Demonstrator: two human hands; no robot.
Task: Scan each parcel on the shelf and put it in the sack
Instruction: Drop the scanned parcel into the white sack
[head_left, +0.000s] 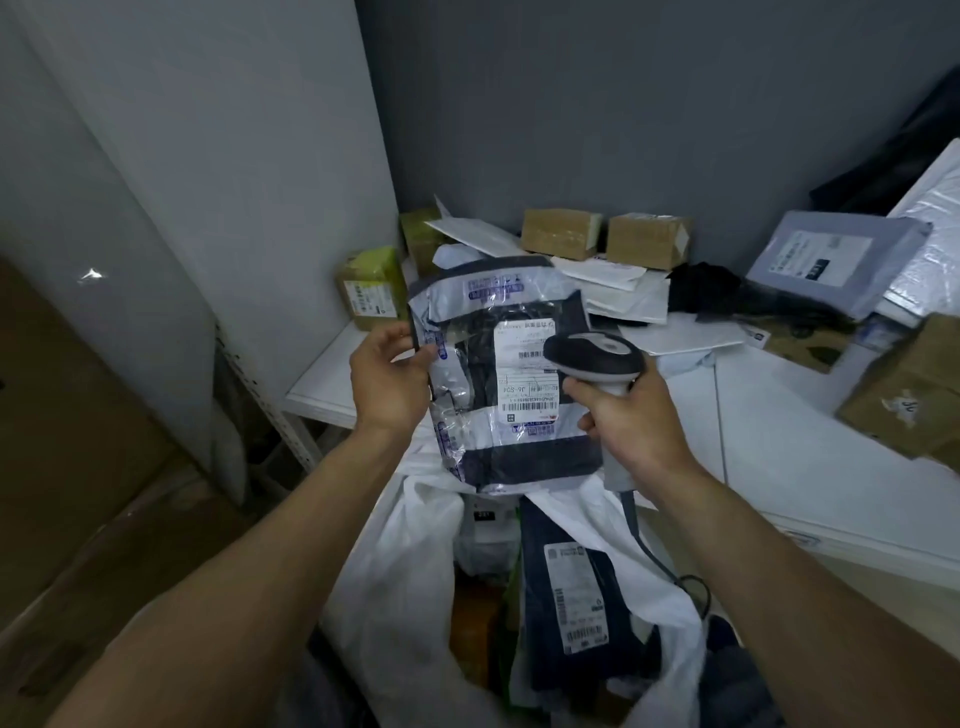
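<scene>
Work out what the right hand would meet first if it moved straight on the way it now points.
Probably the wrapped parcel that the left hand holds: the right hand aims its scanner at the label. Depth is unclear.

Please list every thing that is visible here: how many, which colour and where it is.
held parcel: one, clear plastic over dark contents, white label, above the sack
scanner: one, grey and black, before the parcel's label
sack: one, white, open, below the hands
dark parcel: one, dark blue, inside the sack
brown boxes: two, by the back wall
yellow-green boxes: two, shelf's back left corner
white envelopes: several, mid shelf
grey mailer: one, right back
shelf: one, white
left hand: grips the held parcel's left edge
right hand: grips the scanner's handle
</scene>
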